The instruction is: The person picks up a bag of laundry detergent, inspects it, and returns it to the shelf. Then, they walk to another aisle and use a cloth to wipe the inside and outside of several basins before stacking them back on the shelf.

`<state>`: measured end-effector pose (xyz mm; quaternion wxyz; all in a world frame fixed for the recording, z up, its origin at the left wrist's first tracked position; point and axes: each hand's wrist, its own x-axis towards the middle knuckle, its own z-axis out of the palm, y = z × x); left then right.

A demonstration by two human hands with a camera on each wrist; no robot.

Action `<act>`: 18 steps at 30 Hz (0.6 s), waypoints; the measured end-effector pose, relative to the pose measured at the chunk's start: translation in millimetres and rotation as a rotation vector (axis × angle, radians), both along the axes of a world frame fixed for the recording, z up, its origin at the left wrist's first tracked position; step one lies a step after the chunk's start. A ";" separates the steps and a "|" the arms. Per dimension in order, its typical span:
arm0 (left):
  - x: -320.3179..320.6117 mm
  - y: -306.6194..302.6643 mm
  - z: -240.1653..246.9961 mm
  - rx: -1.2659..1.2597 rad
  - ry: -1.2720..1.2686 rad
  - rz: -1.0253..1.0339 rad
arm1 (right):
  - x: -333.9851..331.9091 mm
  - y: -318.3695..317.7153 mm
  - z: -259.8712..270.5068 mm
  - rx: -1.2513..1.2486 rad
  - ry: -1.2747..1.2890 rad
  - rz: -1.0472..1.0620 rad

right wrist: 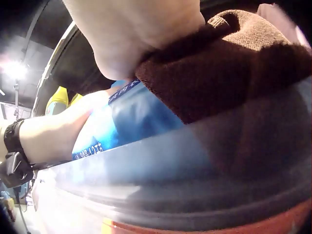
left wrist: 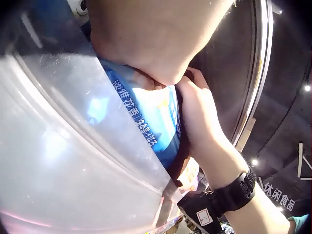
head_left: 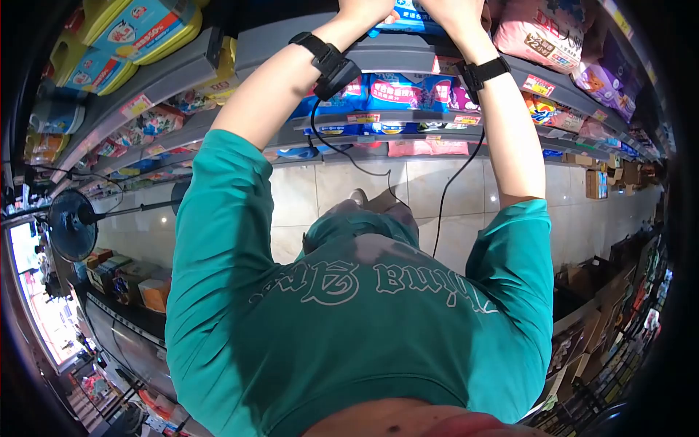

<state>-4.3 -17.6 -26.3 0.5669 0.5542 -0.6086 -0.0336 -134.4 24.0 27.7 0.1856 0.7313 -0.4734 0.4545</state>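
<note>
At the top of the head view, my left hand and right hand are close together over a blue printed bag on a shelf. In the left wrist view, the bag stands behind a clear shelf front. Fingers of my left hand bend at its upper part. My right hand grips a brown cloth, which drapes against the bag's side; its fingertips are hidden in the right wrist view.
Yellow-and-blue jugs stand on the left shelf, and a pink bag on the right. Lower shelves hold blue packs. Black cables hang from both wrist straps. A fan stands behind at left.
</note>
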 end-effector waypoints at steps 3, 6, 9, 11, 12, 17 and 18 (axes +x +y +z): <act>2.3 11.0 11.6 0.050 0.043 -0.089 | -0.7 3.3 0.3 -0.012 0.004 0.017; 2.1 -4.7 -0.6 0.007 0.005 -0.033 | -4.6 0.1 0.2 0.041 0.003 0.027; -2.6 3.7 1.5 -0.025 -0.051 0.042 | -21.5 17.9 1.6 0.165 -0.093 0.217; -0.6 13.5 -0.6 -0.049 -0.110 0.007 | -43.6 37.5 -0.7 0.222 -0.189 0.402; -4.2 5.9 -3.5 -0.008 -0.037 0.069 | -54.8 48.8 -4.9 0.249 -0.245 0.492; -8.7 12.6 2.9 0.002 -0.071 0.146 | -137.8 158.6 -62.4 0.477 -0.737 0.554; -10.8 15.2 6.7 0.006 -0.082 0.172 | -160.1 176.3 -92.4 0.531 -0.740 0.486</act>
